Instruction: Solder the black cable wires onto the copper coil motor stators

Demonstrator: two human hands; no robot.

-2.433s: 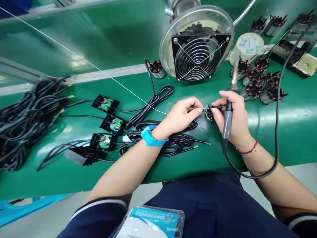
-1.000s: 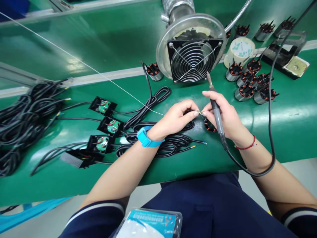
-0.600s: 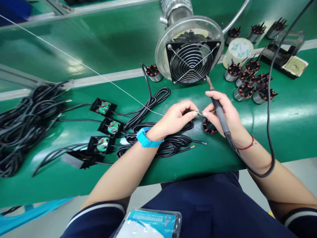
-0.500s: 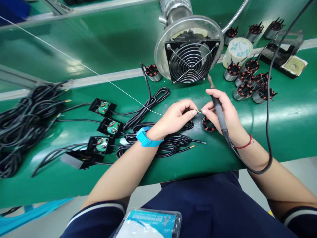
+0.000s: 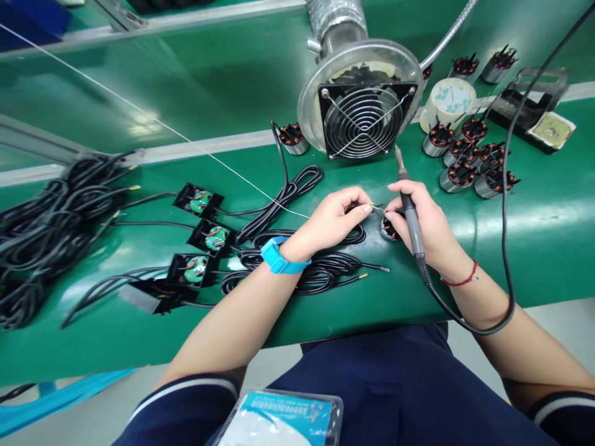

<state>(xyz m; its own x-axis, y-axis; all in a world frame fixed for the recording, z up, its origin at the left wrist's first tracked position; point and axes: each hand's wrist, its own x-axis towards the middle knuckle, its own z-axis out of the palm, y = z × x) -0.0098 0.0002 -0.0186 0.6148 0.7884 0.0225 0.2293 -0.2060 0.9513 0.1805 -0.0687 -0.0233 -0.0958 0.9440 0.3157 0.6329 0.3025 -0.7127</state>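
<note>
Thin green-yellow wires point(image 5: 375, 207) are pinched between the thumb and forefinger of my left hand point(image 5: 337, 217). A blue strap circles that wrist. My right hand point(image 5: 424, 226) is closed round a soldering iron point(image 5: 411, 217), its tip pointing up and away toward the fan. The right thumb and forefinger meet close to the wire ends; whether they touch a wire I cannot tell. Just below the fingertips sits a small motor stator point(image 5: 388, 230) with copper windings, partly covered by my right hand. Coiled black cables point(image 5: 320, 272) lie under and beside my left wrist.
A round fume-extractor fan point(image 5: 364, 124) hangs over the bench's back. Several stators point(image 5: 458, 175) stand at right, near a tape roll point(image 5: 449, 102) and an iron stand with sponge point(image 5: 552, 131). Open black boxes with circuit boards point(image 5: 216, 238) and a cable heap point(image 5: 60, 235) lie left.
My right hand has shifted slightly away from my left, and its fingertips are now a little apart from the wires. The soldering iron remains in the right hand. The whole view has shifted slightly.
</note>
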